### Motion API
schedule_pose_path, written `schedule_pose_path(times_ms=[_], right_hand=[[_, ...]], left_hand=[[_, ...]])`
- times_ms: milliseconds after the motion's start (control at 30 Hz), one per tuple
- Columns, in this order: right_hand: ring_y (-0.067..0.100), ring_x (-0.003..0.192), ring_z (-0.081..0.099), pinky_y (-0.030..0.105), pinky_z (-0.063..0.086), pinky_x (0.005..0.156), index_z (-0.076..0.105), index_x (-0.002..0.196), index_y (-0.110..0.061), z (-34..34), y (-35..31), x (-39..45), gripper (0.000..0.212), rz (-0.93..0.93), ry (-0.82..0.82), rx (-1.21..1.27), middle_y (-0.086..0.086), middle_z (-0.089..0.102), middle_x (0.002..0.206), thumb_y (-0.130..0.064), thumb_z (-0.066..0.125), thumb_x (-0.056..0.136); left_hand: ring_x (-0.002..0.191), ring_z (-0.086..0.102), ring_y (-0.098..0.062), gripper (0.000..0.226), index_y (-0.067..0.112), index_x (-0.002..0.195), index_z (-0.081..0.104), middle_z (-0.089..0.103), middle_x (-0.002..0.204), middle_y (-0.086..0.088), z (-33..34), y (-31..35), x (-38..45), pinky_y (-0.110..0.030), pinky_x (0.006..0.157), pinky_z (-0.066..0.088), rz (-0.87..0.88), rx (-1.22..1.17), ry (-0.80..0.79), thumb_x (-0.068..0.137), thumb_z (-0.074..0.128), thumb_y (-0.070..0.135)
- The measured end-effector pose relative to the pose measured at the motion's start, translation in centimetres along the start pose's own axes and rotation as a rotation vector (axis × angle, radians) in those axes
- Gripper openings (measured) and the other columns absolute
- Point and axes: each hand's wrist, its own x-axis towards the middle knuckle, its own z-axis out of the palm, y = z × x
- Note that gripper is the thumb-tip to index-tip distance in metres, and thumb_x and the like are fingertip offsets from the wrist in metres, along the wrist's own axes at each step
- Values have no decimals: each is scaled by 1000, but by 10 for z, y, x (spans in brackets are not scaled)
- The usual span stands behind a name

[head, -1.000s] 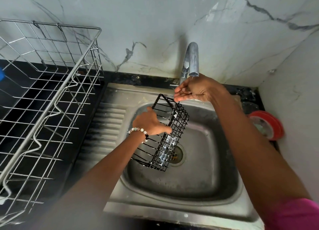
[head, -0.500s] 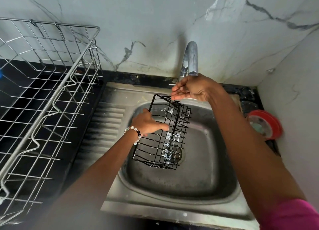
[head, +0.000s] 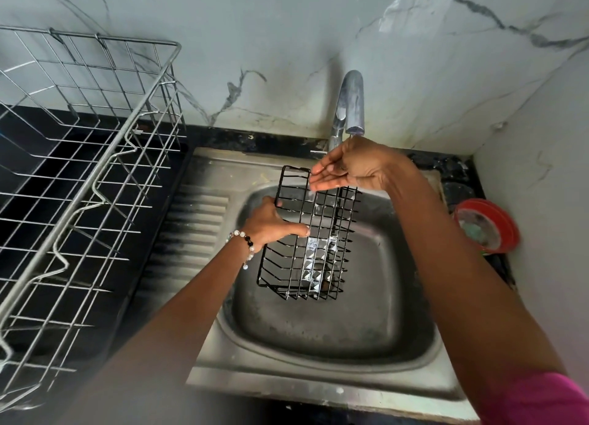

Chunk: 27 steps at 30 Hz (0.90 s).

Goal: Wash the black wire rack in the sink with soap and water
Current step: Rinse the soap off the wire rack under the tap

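Rack gripped by left hand over sink, tilted for rinsing; right hand cupped, fingers released, beneath tap

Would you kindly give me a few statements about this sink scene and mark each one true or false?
1. The left hand holds the black wire rack over the sink. True.
2. The right hand grips a sponge. False: it is cupped, fingers straight, under the tap, holding nothing.
3. The rack lies flat on the sink floor. False: it is held tilted above the basin.
4. A silver dish drainer stands left of the sink. True.
5. A red-rimmed container sits right of the sink. True.
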Motion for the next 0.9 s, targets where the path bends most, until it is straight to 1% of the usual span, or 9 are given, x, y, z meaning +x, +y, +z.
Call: schedule_pose_path(times_ms=[33, 133, 267, 333, 467, 667, 767, 833, 900], right_hand=[[37, 89, 70, 35, 60, 73, 60, 106, 18, 0, 1, 0, 28, -2, 13, -3, 35, 64, 101, 19, 35, 92], [36, 90, 71, 37, 60, 75, 60, 107, 17, -1, 1, -1, 28, -5, 39, -36, 34, 64, 101, 18, 37, 92], [36, 88, 71, 38, 60, 75, 61, 104, 17, -1, 1, -2, 27, -22, 33, 43, 35, 64, 101, 18, 38, 92], [35, 88, 71, 37, 60, 74, 61, 104, 17, -2, 2, -2, 26, -28, 49, 49, 35, 64, 101, 18, 38, 92], [36, 89, 71, 38, 60, 75, 60, 105, 17, -4, 3, -3, 25, -34, 73, 75, 36, 63, 101, 17, 39, 92], [36, 89, 71, 36, 60, 74, 60, 105, 17, -6, 3, -5, 27, -28, 37, 66, 35, 65, 100, 18, 38, 91], [37, 88, 71, 40, 59, 79, 61, 102, 17, -11, 2, -4, 25, -37, 113, 38, 36, 63, 102, 18, 39, 91], [38, 90, 70, 42, 59, 80, 61, 102, 17, -14, 0, -4, 26, -45, 129, 25, 35, 63, 102, 19, 38, 91], [37, 91, 70, 41, 60, 77, 61, 102, 18, -14, -2, -4, 25, -54, 160, -2, 34, 63, 103, 18, 39, 90]], left_hand=[[78, 54, -10, 89, 19, 124, 48, 57, 102, 3, 0, 1, 0, -23, 53, 38, -14, -9, -12, 50, 90, 43], [91, 58, -15, 78, 22, 119, 46, 55, 103, 3, 1, 2, 1, -22, 55, 38, -32, -35, -38, 56, 89, 38], [93, 59, -19, 102, 22, 122, 44, 58, 107, 0, 3, 4, -1, -22, 56, 41, -55, -60, -67, 34, 85, 55], [95, 59, -20, 107, 21, 123, 44, 58, 111, -2, 4, 3, 0, -23, 57, 42, -59, -73, -90, 31, 84, 55], [105, 58, -23, 93, 18, 129, 41, 57, 115, -3, 6, 0, 2, -26, 67, 42, -80, -99, -131, 53, 90, 39], [117, 56, -31, 89, 18, 135, 39, 57, 128, -9, 8, -4, 1, -34, 78, 46, -125, -178, -168, 61, 88, 31], [117, 56, -33, 106, 20, 137, 38, 55, 131, -11, 4, -5, -2, -50, 92, 48, -175, -240, -188, 45, 88, 37], [118, 55, -33, 117, 20, 138, 38, 53, 134, -12, 3, -10, -1, -54, 95, 47, -194, -285, -179, 33, 86, 42], [118, 54, -32, 119, 20, 139, 38, 54, 133, -12, 1, -15, 0, -55, 96, 46, -212, -333, -169, 31, 85, 40]])
